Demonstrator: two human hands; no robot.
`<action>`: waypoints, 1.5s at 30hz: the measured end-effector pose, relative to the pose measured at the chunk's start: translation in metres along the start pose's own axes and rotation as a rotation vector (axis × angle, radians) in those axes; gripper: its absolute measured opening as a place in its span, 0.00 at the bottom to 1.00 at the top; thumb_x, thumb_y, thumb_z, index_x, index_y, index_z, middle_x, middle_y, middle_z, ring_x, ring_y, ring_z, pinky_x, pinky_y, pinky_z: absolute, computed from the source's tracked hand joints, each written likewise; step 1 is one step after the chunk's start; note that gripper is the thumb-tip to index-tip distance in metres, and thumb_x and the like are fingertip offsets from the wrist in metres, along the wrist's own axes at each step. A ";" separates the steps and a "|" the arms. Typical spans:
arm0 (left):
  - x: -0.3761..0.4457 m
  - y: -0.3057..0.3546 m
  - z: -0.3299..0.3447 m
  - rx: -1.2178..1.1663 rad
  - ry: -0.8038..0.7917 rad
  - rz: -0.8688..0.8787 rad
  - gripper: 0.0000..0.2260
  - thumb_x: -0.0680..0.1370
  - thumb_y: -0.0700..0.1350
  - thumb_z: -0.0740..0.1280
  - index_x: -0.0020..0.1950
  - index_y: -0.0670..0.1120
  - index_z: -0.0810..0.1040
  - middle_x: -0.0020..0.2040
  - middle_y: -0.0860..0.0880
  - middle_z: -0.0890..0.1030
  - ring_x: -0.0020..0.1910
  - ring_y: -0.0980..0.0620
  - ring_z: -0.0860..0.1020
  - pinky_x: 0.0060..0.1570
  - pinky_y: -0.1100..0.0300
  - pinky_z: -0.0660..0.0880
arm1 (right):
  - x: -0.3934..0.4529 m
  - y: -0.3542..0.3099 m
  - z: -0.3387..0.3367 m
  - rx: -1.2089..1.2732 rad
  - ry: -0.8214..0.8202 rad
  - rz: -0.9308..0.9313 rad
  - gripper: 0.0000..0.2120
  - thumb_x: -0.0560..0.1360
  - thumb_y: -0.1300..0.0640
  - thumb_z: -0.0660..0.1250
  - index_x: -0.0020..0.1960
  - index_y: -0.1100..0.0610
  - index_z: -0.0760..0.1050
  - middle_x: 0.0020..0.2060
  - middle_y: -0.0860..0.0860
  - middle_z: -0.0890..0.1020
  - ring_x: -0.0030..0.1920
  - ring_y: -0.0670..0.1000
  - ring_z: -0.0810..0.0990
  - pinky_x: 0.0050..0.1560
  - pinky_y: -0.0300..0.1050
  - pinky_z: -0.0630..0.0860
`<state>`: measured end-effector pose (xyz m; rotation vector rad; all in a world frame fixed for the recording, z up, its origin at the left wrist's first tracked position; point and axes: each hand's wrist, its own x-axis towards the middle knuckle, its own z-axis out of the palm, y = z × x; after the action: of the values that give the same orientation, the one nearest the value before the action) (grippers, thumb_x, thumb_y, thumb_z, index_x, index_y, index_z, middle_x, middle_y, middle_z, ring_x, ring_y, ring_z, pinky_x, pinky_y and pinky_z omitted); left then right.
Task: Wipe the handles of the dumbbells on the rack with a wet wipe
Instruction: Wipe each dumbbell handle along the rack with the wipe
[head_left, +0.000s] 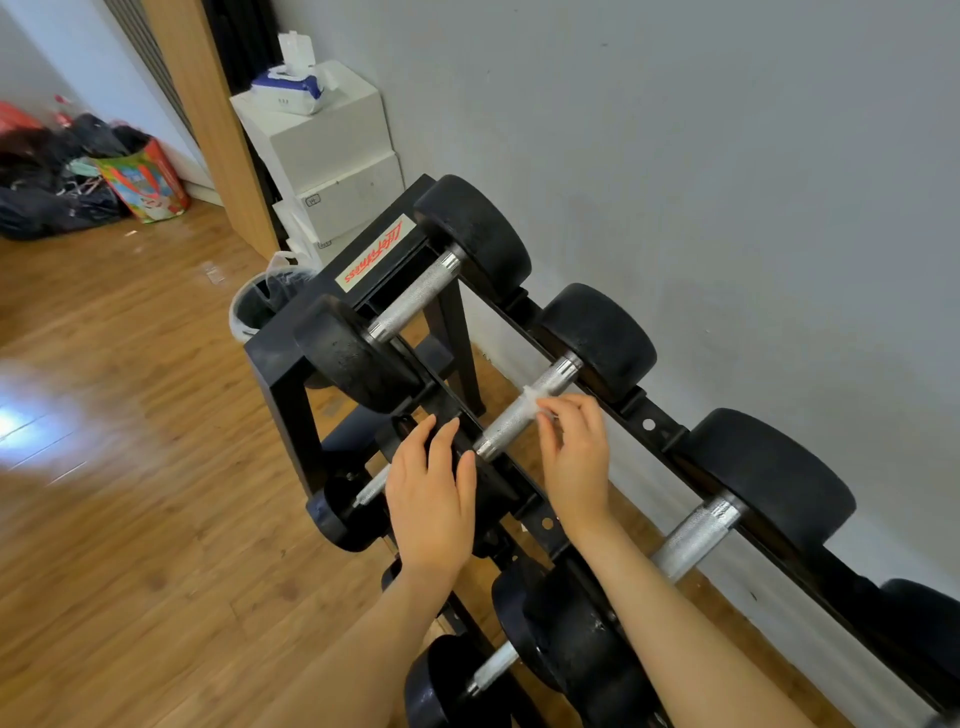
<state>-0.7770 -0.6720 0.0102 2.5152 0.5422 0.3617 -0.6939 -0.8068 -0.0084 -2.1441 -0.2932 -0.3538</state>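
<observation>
Step in hand: we judge that we are wiping the handle (524, 410) of the second dumbbell on the top row of the rack (283, 384), roughly at its middle.
Right hand (574, 452): our fingers pinch a small white wet wipe (535, 399) against the knurled metal; the wipe lies on top of the bar, touching it, and only a scrap of it shows past the fingertips.
Left hand (431, 493): fingers straight and spread a little, resting flat on the near black weight of that same dumbbell (it seems to be steadying it, though that is our guess).
Where the work stands: the first handle (413, 296) lies farther along the rail toward the boxes, the third handle (696, 535) sits nearer to us on the right, and smaller dumbbells (363, 493) wait on the lower rows. We cannot tell from the metal which ones are already clean.
Next move: we think the wipe needs to run the whole bar from collar to collar and round its underside too, which calls for a fuller grip than this pinch, or turning the bar.
Supplies: a pack of wipes (285, 91) lies on the white boxes (322, 150) by the wall, and a lined bin (260, 306) stands just beside the rack's far end, handy once this wipe is spent.
</observation>
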 end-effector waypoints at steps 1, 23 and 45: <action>0.001 0.000 0.001 0.004 0.010 0.006 0.22 0.82 0.54 0.52 0.70 0.46 0.74 0.69 0.45 0.74 0.69 0.45 0.70 0.66 0.47 0.68 | -0.001 0.001 0.000 0.004 0.000 -0.005 0.12 0.77 0.55 0.64 0.57 0.60 0.78 0.51 0.51 0.76 0.49 0.46 0.77 0.47 0.36 0.77; 0.001 -0.004 0.005 0.063 0.036 0.034 0.22 0.82 0.54 0.52 0.68 0.46 0.75 0.67 0.44 0.75 0.66 0.43 0.72 0.65 0.46 0.69 | -0.010 0.010 0.010 0.011 -0.015 0.009 0.09 0.78 0.59 0.66 0.57 0.59 0.78 0.51 0.51 0.77 0.50 0.48 0.78 0.46 0.46 0.81; -0.002 -0.007 -0.007 0.084 -0.066 0.084 0.23 0.82 0.55 0.53 0.73 0.46 0.69 0.72 0.44 0.71 0.71 0.44 0.68 0.68 0.49 0.65 | -0.001 -0.002 0.007 -0.159 -0.045 -0.136 0.10 0.76 0.58 0.66 0.55 0.61 0.79 0.51 0.55 0.79 0.52 0.52 0.77 0.48 0.44 0.79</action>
<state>-0.7835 -0.6647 0.0117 2.6266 0.4355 0.2909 -0.6948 -0.8005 -0.0112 -2.2968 -0.4509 -0.4191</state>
